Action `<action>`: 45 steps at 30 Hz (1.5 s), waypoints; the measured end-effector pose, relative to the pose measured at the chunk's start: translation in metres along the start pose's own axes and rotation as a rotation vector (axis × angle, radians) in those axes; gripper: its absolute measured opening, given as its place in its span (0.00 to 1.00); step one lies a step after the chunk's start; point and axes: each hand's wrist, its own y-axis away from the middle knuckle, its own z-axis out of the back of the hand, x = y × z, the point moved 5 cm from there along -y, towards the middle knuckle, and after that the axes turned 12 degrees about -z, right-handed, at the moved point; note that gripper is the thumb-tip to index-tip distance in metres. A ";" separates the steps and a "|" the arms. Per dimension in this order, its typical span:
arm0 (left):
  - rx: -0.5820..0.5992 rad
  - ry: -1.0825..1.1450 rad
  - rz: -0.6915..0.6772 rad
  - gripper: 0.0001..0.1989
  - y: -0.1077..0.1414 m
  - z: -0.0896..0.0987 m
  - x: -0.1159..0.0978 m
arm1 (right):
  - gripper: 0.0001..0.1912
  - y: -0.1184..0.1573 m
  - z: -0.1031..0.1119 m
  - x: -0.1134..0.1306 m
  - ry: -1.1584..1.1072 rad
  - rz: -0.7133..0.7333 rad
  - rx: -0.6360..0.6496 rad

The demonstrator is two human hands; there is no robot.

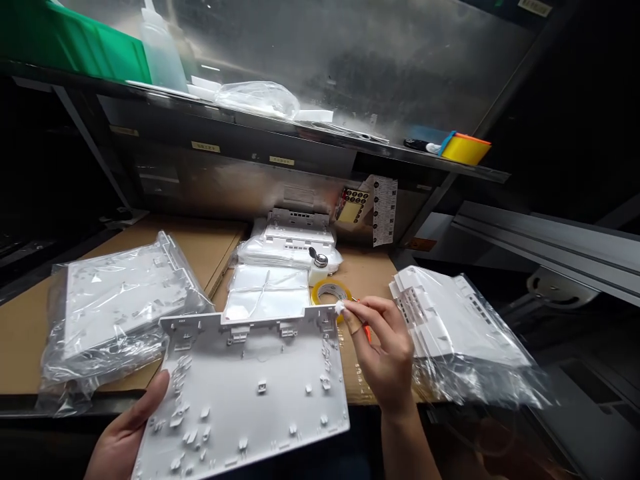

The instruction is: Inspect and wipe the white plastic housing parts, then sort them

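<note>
A white plastic housing panel (235, 407), its inner side with clips and posts facing me, is tilted up in front of the bench. My left hand (125, 427) grips its left edge, thumb on the near face and fingers hidden behind. At the panel's top right corner, my right hand (383, 340) pinches a small white wad (341, 307), which looks like cotton or cloth, against the edge. Just behind that corner lie a roll of yellow tape (331, 291) and a pump-top bottle (319, 267) with its metal lid flipped up.
Bagged white panels lie left (125, 293) and right (450, 320). Behind the held panel are flat plastic bags (267, 290) and another white housing (299, 230). Cardboard (200, 240) covers the bench. A metal shelf (320, 137) overhead carries a squeeze bottle (163, 50) and a yellow roll (466, 149).
</note>
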 end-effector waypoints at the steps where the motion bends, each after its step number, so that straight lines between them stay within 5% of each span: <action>1: -0.028 -0.025 0.000 0.33 0.000 -0.002 0.001 | 0.10 0.000 0.000 -0.003 0.020 -0.012 0.010; 5: -0.062 -0.101 -0.037 0.32 0.000 -0.011 0.007 | 0.10 0.002 0.000 -0.005 0.022 -0.084 -0.014; 11: -0.030 -0.222 -0.153 0.28 -0.003 -0.018 0.021 | 0.13 0.016 -0.020 0.030 -0.062 0.070 0.058; 18: -0.070 -0.198 -0.218 0.29 -0.001 -0.038 0.036 | 0.10 0.012 -0.019 0.007 0.009 -0.012 0.019; 23: -0.112 -0.267 -0.237 0.43 0.001 -0.068 0.061 | 0.14 0.009 -0.033 0.062 -0.215 0.078 0.090; 28: -0.103 -0.248 -0.306 0.38 0.002 -0.086 0.074 | 0.20 0.014 -0.055 0.099 -0.340 0.165 0.204; 36: -0.083 -0.238 -0.304 0.39 0.004 -0.101 0.075 | 0.17 0.011 -0.048 0.089 -0.284 0.171 0.068; 40: -0.061 -0.244 -0.228 0.37 0.001 -0.106 0.081 | 0.18 0.011 -0.049 0.093 -0.285 0.215 0.123; 42: -0.070 -0.275 -0.226 0.38 0.001 -0.106 0.079 | 0.15 0.006 -0.052 0.073 -0.215 0.185 0.133; 45: -0.091 -0.289 -0.259 0.41 0.003 -0.105 0.073 | 0.11 -0.010 -0.057 0.006 -0.048 -0.048 0.061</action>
